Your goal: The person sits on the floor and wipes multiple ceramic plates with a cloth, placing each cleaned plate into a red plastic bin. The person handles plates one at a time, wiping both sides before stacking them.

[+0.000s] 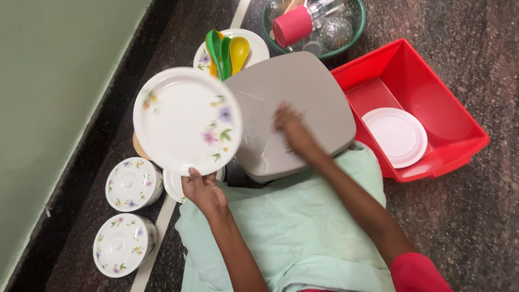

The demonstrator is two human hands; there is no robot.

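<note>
My left hand (pixel 203 192) grips the near rim of a large white plate with flower prints (pixel 186 119), holding it tilted up above the floor. My right hand (pixel 292 130) lies flat with fingers spread on a stack of square grey plates (pixel 292 92) that rests partly on a pale green cloth (pixel 292 227). Another white plate (pixel 174 186) peeks out on the floor under the raised one.
Two floral lidded bowls (pixel 133 184) (pixel 124 244) stand at the left near a green wall. A plate with green and yellow spoons (pixel 227 51) lies behind. A green basket of glassware with a pink cup (pixel 311 24) sits at the top. A red tub (pixel 459 124) at the right holds a white plate (pixel 396 135).
</note>
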